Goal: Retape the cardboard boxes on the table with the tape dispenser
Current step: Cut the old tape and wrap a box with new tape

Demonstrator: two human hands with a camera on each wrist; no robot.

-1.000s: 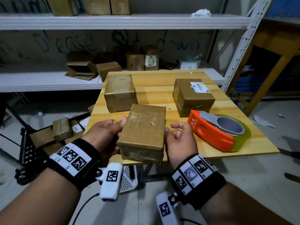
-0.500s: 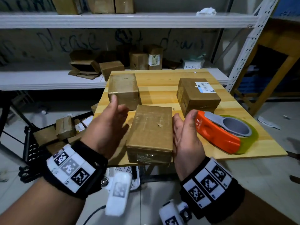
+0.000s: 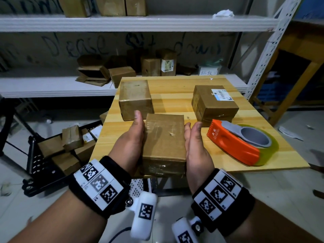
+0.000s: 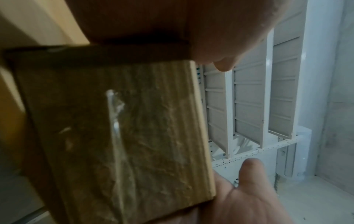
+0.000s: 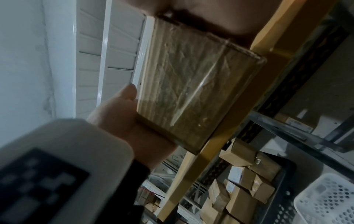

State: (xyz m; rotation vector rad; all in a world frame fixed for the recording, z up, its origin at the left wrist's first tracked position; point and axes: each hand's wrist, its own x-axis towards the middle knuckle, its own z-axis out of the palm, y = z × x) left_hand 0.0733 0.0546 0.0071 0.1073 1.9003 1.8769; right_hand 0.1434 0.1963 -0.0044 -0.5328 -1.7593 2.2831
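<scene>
A brown cardboard box (image 3: 164, 142) wrapped in old clear tape lies at the front edge of the wooden table (image 3: 175, 85). My left hand (image 3: 131, 141) presses its palm flat against the box's left side, thumb straight up. My right hand (image 3: 196, 146) presses the right side the same way. The wrist views show the box's taped end face (image 4: 124, 136) (image 5: 187, 94) clamped between both palms. An orange tape dispenser (image 3: 235, 142) with a grey handle and a yellowish roll lies just right of my right hand. Two more boxes stand behind, back left (image 3: 135, 99) and back right (image 3: 213, 102).
White metal shelves (image 3: 52, 88) behind the table carry more cardboard boxes. A black cart (image 3: 43, 165) with several boxes stands low on the left. A wooden table frame (image 3: 306, 58) is at the right. A white perforated basket (image 5: 325, 200) sits below.
One second ago both hands gripped the box. They then opened and drew off its sides. Now both palms press against the sides again, and the box lies straighter.
</scene>
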